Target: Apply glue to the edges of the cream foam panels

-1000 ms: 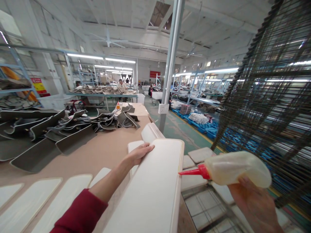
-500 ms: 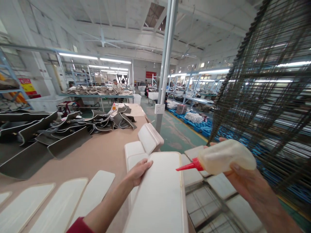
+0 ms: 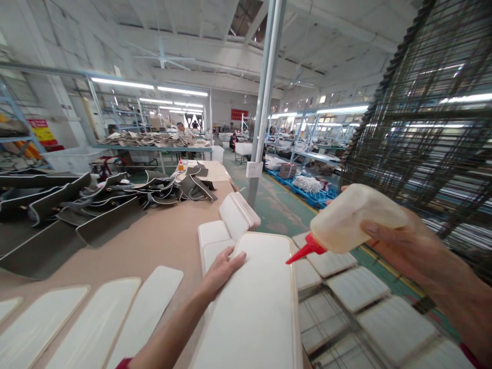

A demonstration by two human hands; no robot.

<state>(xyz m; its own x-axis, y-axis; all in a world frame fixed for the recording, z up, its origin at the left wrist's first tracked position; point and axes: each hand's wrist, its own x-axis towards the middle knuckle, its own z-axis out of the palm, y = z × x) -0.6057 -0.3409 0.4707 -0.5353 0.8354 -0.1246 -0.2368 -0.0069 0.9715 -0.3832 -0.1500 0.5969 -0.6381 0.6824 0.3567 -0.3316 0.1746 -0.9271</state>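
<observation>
My left hand [image 3: 222,270] rests flat on the left edge of a long white padded panel [image 3: 257,307] that lies on a stack at the table's right edge. My right hand [image 3: 403,241] grips a pale squeeze bottle [image 3: 355,218] with a red nozzle [image 3: 305,251]. The nozzle points down and left, its tip just above the panel's right rim near the far corner.
More white panels [image 3: 96,323] lie in a row on the brown table [image 3: 161,241]. Dark grey curved pieces [image 3: 107,197] are piled at the far left. A wire rack [image 3: 346,307] on the right holds white pads. A tall dark mesh rack [image 3: 434,118] and a steel pillar [image 3: 265,97] stand beyond.
My right hand has lifted the bottle and tilted its nozzle downward toward the panel's right rim. The left hand stays on the panel. The view has shifted slightly.
</observation>
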